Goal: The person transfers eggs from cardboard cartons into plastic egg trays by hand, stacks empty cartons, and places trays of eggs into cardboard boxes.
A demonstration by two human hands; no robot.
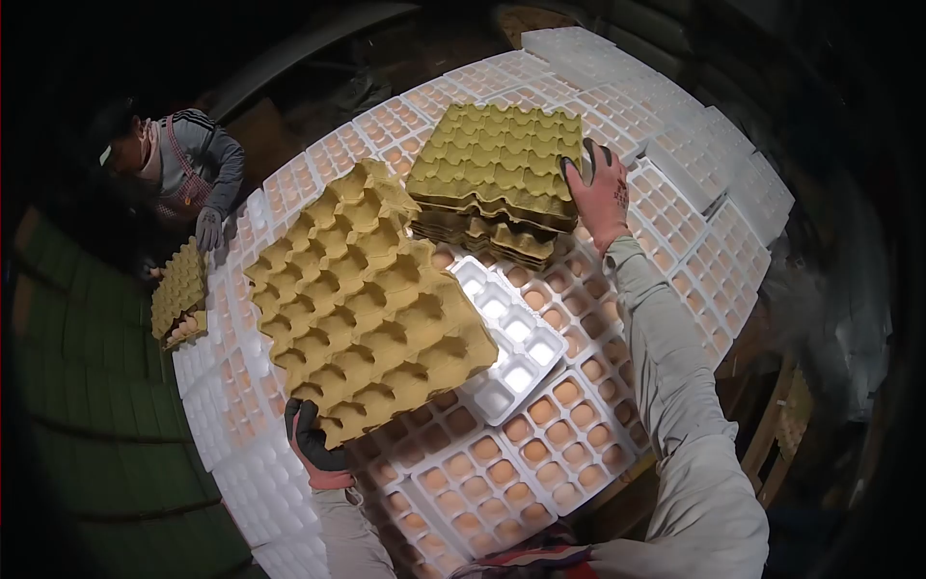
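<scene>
My left hand [318, 446], in a pink glove with dark fingertips, grips the near corner of a yellow pulp egg tray [357, 309]. This tray is tilted and shows only cups on its visible face. At the right edge of a stack of pulp egg trays [497, 159], my right hand [602, 193] has its thumb and fingers closed on the rim; some fingertips are hidden. A bare white plastic egg tray [511, 333] lies partly under the yellow tray, on top of white trays filled with brown eggs [550, 439].
White egg trays [714, 251] cover the wide surface, some closed under translucent lids [694, 154]. At the left, a person in a grey sleeve [224, 159] stands with a gloved hand [208, 230] near a tilted pulp tray [179, 285] and several eggs. Green slats [96, 386] lie beyond.
</scene>
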